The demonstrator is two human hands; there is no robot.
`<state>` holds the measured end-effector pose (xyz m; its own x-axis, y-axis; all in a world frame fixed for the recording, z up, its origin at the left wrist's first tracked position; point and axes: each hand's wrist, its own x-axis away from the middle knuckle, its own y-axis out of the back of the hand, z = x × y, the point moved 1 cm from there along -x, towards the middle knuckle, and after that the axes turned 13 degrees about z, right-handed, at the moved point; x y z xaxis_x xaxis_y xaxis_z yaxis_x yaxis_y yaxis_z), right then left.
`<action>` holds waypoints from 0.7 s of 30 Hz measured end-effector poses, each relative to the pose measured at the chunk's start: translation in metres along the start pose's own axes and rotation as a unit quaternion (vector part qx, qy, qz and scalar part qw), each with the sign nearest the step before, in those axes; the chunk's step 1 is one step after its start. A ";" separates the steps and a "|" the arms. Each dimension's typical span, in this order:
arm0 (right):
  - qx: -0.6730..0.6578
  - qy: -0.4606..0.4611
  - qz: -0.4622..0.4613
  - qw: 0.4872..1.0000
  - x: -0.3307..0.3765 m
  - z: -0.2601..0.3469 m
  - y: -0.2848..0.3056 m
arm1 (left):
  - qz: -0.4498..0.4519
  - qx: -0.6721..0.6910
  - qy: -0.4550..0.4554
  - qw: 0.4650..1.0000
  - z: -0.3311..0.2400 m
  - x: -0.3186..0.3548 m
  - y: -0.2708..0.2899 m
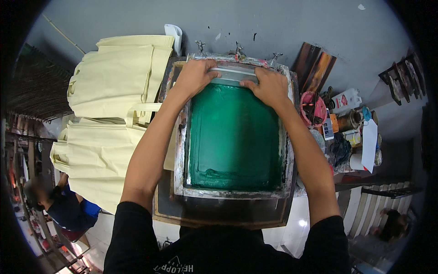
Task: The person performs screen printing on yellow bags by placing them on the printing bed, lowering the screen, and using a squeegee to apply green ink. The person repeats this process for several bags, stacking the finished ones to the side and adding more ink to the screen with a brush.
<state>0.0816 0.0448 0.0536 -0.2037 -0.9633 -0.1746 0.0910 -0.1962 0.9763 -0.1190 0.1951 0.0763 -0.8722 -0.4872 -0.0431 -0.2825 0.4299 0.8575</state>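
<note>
A screen-printing frame [180,155] lies flat on a bench before me, its mesh [233,137] coated in green ink. At the frame's far end sits a metal-backed squeegee [233,74]. My left hand [195,75] grips its left end and my right hand [269,86] grips its right end, fingers curled over the top. A ridge of thicker green ink lies along the near edge of the mesh. Both forearms reach out from black sleeves over the frame.
Stacks of pale yellow cloth bags [114,82] lie to the left. On the right stand a pink tub [314,108], jars, a white bottle [345,100] and paper [368,145]. Clamps [237,48] hold the frame's far side. Another person [64,205] crouches at lower left.
</note>
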 end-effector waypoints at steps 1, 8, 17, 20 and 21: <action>0.000 -0.003 0.013 1.000 0.006 0.002 0.000 | 0.001 0.004 0.002 1.000 -0.001 0.007 -0.003; -0.006 0.033 -0.008 0.999 0.054 0.027 0.002 | -0.024 0.006 -0.022 0.999 -0.011 0.064 -0.020; -0.004 0.047 -0.021 0.999 0.130 0.066 0.005 | -0.027 0.003 -0.015 1.000 -0.046 0.146 -0.035; 0.002 0.044 -0.018 0.999 0.158 0.081 0.008 | -0.014 0.017 -0.009 1.000 -0.057 0.173 -0.040; 0.003 0.039 -0.011 0.999 0.168 0.087 0.011 | -0.006 0.021 -0.004 1.000 -0.064 0.184 -0.039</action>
<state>-0.0363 -0.1033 0.0461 -0.1294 -0.9703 -0.2042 0.0816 -0.2156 0.9731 -0.2428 0.0403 0.0675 -0.8718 -0.4864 -0.0587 -0.3100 0.4550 0.8348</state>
